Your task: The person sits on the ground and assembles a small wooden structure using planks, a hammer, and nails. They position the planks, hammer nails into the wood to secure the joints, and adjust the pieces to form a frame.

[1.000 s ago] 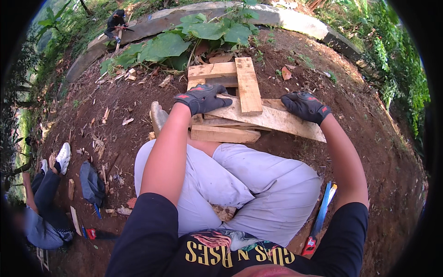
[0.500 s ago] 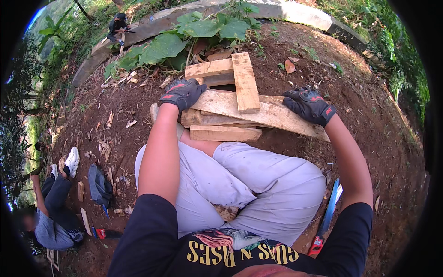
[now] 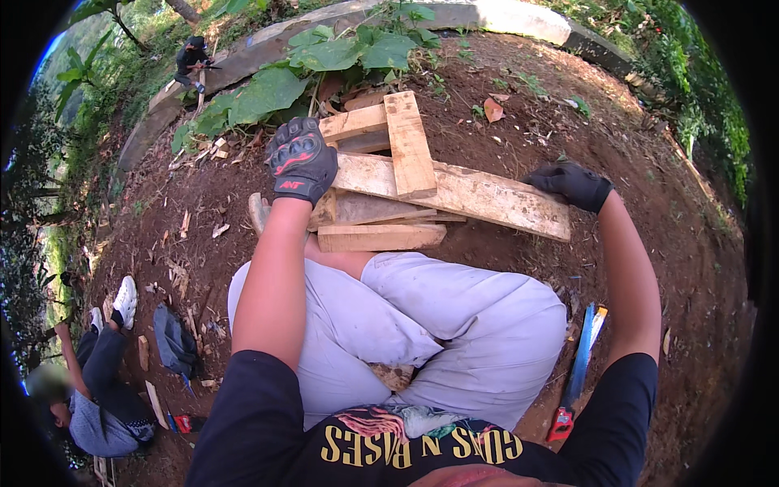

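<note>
Wood: a long pale plank (image 3: pixel 454 191) lies across a small stack of short boards (image 3: pixel 381 231) on red-brown soil (image 3: pixel 649 203), in front of the person's knees.
Cross piece: a shorter board (image 3: pixel 408 142) lies on top of the long plank, almost at a right angle to it.
Left hand (image 3: pixel 302 158): in a black glove with red marks, it rests on the left end of the long plank; the fingers are bent downward over the edge, and it seems to grip there.
Right hand (image 3: pixel 572 183): in a black glove, it is at the right end of the same plank; the fingers curl on the end, but how firmly they hold I cannot tell.
Beside the right leg: a saw with a blue blade and red handle (image 3: pixel 578 369) lies on the ground.
Others: one person sits low at the left (image 3: pixel 97 390), another is far away near the concrete edge (image 3: pixel 191 61).
Risk: the boards look only loosely piled, so if one hand lifts its end more than the other, I think the cross piece may slide off, or the stack may tip toward the knees.
Risk, second: the plank is rough, so it may catch on a glove.
</note>
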Motion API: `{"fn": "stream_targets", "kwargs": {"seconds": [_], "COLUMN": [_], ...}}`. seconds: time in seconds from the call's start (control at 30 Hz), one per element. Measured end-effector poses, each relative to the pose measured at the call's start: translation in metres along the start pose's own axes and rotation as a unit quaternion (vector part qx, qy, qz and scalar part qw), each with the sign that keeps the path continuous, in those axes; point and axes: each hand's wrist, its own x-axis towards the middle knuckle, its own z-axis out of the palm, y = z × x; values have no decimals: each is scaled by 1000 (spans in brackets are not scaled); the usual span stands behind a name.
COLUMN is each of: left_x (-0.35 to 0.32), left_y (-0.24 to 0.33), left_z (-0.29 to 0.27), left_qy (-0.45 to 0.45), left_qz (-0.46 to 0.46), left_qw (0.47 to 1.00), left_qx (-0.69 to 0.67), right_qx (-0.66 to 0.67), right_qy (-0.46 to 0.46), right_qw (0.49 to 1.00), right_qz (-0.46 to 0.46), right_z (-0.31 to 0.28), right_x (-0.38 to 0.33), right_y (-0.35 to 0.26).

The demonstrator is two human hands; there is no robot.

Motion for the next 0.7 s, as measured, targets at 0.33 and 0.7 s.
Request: {"fn": "stream_targets", "kwargs": {"seconds": [0.33, 0.7], "left_x": [-50, -33], "left_y": [145, 167], "left_z": [1, 9], "left_qy": [-19, -128], "left_qz": [399, 358], "left_qw": [906, 918], "left_qx": [-140, -113], "right_qx": [-53, -68], "right_qy": [147, 134], "right_qw": [987, 988], "right_qz": [-33, -28], "right_z": [25, 10], "right_x": [-1, 11], "right_y": [-16, -20]}}
